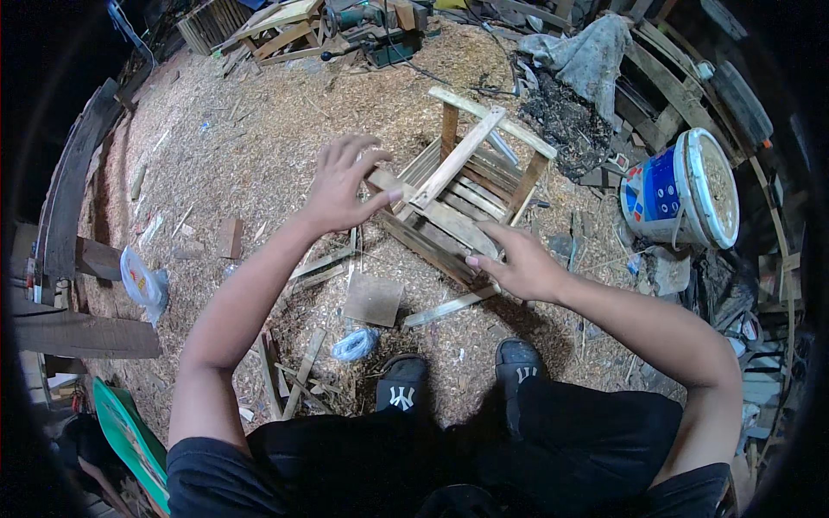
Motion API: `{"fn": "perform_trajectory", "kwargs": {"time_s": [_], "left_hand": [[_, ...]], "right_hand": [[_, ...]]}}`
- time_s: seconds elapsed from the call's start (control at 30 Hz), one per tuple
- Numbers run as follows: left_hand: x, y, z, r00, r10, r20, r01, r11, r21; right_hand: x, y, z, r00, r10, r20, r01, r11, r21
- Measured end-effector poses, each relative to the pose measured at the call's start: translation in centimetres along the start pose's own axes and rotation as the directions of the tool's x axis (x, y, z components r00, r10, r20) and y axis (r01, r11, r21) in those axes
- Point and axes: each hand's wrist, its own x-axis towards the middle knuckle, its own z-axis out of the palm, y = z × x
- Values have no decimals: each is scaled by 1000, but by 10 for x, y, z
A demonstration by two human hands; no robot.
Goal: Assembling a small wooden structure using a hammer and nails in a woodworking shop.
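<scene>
A short wooden board point(453, 223) slants across the near side of a slatted wooden frame point(462, 164), which looks like a small stool or chair lying on its side. At the board's left end is my left hand point(344, 186), fingers spread and raised, thumb against the wood. My right hand point(522, 266) grips the right end between thumb and fingers. A light crosspiece on the frame meets the board near its middle. The frame's lower parts are partly hidden behind the board and my right hand.
Wood shavings cover the floor. A white and blue bucket point(678, 190) stands tilted at right. Behind are a power tool point(380, 39) with a cable and stacked wood. Offcuts, a square wood piece point(373, 300) and a plastic bag point(354, 344) lie near my feet. A green chair point(129, 440) is at lower left.
</scene>
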Motion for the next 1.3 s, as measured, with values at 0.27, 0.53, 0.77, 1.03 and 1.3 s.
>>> {"fn": "perform_trajectory", "kwargs": {"time_s": [0.27, 0.53, 0.77, 1.03, 1.3], "left_hand": [[11, -12, -8, 888, 239, 392, -53, 901, -431], [-6, 8, -13, 921, 218, 322, -75, 911, -405], [1, 32, -19, 804, 315, 504, 33, 823, -568], [35, 43, 25, 551, 7, 834, 748, 439, -498], [58, 54, 35, 470, -9, 883, 877, 121, -465]], "right_hand": [[-8, -1, -2, 993, 49, 111, -45, 998, -43], [-12, -6, -30, 986, 108, 128, -99, 993, -72], [-32, 10, -36, 937, 241, 253, -243, 970, -26], [-32, 8, -37, 955, 167, 245, -164, 986, -34], [-24, 4, -44, 969, 115, 219, -105, 993, -57]]}}
